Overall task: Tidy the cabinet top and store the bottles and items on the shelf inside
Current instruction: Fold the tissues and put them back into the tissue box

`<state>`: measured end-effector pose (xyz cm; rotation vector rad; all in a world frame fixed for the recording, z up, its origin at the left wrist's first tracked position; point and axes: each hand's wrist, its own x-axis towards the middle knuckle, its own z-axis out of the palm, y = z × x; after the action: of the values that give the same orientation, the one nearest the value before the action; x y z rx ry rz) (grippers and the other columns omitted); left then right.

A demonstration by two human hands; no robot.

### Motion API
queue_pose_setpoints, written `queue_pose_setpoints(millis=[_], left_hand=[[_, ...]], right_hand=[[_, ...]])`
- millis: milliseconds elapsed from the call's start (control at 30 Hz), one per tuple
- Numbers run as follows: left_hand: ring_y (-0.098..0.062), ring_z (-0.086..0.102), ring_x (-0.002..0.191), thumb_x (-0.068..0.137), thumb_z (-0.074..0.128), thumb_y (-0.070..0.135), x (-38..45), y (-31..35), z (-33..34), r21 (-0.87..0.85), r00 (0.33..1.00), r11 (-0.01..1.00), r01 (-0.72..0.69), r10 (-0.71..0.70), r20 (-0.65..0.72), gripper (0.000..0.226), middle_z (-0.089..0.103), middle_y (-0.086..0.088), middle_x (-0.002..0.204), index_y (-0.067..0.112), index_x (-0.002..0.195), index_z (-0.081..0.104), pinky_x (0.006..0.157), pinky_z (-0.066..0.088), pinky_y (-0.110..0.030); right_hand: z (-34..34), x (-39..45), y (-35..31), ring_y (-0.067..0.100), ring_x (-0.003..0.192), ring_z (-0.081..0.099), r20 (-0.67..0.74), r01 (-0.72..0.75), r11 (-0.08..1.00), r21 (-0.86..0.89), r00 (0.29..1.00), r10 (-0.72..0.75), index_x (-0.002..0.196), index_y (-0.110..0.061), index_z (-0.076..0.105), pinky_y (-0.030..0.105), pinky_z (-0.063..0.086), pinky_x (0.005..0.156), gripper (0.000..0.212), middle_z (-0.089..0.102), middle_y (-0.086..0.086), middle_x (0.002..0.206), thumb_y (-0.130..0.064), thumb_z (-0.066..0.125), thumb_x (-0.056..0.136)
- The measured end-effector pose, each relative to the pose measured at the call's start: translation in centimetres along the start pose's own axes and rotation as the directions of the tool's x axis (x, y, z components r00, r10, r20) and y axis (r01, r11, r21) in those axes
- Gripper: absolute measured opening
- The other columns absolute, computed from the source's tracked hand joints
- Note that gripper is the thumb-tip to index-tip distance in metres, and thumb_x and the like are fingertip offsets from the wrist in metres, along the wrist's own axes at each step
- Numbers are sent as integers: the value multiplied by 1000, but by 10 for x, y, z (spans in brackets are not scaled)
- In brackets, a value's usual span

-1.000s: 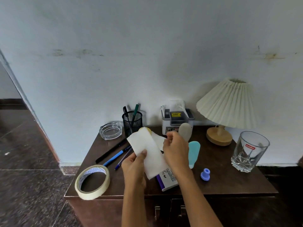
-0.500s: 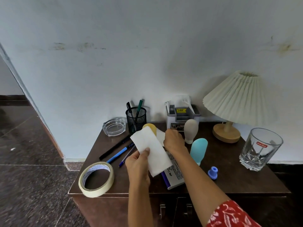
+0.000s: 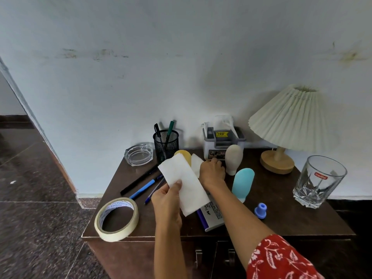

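Cream masking tape roll (image 3: 116,219) lies at the front left corner of your dark wooden cabinet top (image 3: 285,216), its edge hanging over the front. Behind it a glass ashtray (image 3: 138,154) sits near the wall, and a black pen (image 3: 138,180), a blue pen (image 3: 145,186) and a third pen (image 3: 154,191) lie slanted between the two. A black mesh pen cup (image 3: 165,144) stands right of the ashtray.

Your left hand (image 3: 167,200) holds a white tissue sheet (image 3: 184,183) above the cabinet, thumb pressed on its face and fingers curled behind. A yellow bottle (image 3: 183,156) shows just behind the sheet's top edge. Beneath the sheet's lower end a white and purple box (image 3: 211,215) lies flat.

Your right hand (image 3: 211,172) reaches further back, fingers curled down at a second white tissue (image 3: 196,164); you cannot tell from here whether they actually pinch it. Behind it a grey tissue holder (image 3: 222,141) stands against the wall.

Right of that hand, a beige bottle (image 3: 233,159) stands cap down, and a blue bottle (image 3: 242,183) stands just in front of it. A small blue cap (image 3: 260,210) sits apart, nearer the front. A lamp (image 3: 289,125) with a pleated shade and a wooden base stands at the back right, and a cut drinking glass (image 3: 320,181) is at the far right edge.
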<state>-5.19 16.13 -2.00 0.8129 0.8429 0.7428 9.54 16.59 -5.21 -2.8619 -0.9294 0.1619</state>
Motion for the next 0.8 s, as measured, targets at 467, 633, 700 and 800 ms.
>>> queue_pose_setpoints(millis=[467,633,700,800], left_hand=[[-21,62,75,91,54,4,1,0,-1,19,1000,1000,-3,2,13,18,64,-5,81,14,77,59,70,53,-38],[-22,62,74,93,51,7,-6,1,1,19,999,1000,-2,1,44,20,64,-5,80,15,76,58,76,53,-45],[-22,63,74,94,50,9,-7,0,2,27,998,1000,6,-7,59,19,65,-5,80,15,78,58,76,53,-46],[-23,65,76,95,49,10,-7,-1,3,35,996,999,18,-21,92,18,68,-7,82,12,81,61,79,54,-47]], right_hand=[[-57,-30,-16,26,105,62,-456,-32,976,215,880,129,118,-6,52,34,51,82,30,64,13,115,-13,59,91],[-103,-80,1,26,106,61,-571,65,935,348,806,157,120,-10,53,36,50,80,33,63,9,115,-25,57,92],[-111,-96,13,21,98,62,-528,178,817,549,832,173,112,-13,59,35,48,80,29,65,4,107,-30,62,88],[-107,-109,25,13,84,65,-334,261,427,866,936,107,84,-23,64,32,53,75,13,66,-7,85,-28,74,78]])
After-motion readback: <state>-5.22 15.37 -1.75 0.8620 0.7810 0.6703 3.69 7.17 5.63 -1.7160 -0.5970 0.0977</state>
